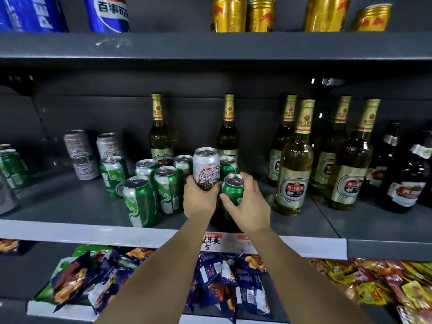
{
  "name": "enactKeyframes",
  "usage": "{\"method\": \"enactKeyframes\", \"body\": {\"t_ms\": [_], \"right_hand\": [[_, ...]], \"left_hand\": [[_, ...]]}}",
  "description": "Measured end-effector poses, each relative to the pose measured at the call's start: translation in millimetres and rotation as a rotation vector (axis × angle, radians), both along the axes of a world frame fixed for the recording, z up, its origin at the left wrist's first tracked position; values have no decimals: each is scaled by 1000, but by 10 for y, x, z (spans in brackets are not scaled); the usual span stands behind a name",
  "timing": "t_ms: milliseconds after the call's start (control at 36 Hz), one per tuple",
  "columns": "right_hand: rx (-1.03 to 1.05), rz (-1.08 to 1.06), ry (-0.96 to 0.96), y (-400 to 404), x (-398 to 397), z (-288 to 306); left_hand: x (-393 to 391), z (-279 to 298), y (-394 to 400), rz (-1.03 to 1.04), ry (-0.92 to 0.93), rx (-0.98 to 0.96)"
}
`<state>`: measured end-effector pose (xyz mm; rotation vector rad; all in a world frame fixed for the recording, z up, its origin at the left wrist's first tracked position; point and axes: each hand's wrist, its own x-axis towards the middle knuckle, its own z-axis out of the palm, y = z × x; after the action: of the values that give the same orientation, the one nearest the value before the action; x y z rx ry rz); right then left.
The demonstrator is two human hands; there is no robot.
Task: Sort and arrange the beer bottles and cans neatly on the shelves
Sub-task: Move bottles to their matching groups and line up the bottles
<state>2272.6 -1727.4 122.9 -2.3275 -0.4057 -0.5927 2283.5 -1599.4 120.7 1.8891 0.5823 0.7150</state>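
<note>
My left hand (199,199) grips a white patterned beer can (206,167), held upright above the middle shelf (70,206). Right beside it, my right hand (247,204) grips a green beer can (232,188) near the shelf's front. Several green cans (140,202) stand clustered to the left of my hands. Two white patterned cans (80,155) stand further back left. Green-glass beer bottles with gold foil (293,169) stand along the back and to the right. Dark bottles (406,178) stand at the far right.
The shelf above holds blue cola cans (107,15) and gold cans (229,15). Snack bags (233,288) fill the shelf below. A handwritten price tag (211,242) sits on the shelf's front edge. More green cans (11,167) stand at the far left.
</note>
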Motion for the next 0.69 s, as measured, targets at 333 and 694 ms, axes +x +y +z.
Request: {"method": "enactKeyframes", "body": {"t_ms": [333, 694], "right_hand": [[-9, -49, -45, -17, -269, 206], [-97, 166, -96, 890, -1033, 307]], "left_hand": [[-835, 131, -17, 121, -104, -41], [-1959, 162, 840, 353, -70, -47]]}}
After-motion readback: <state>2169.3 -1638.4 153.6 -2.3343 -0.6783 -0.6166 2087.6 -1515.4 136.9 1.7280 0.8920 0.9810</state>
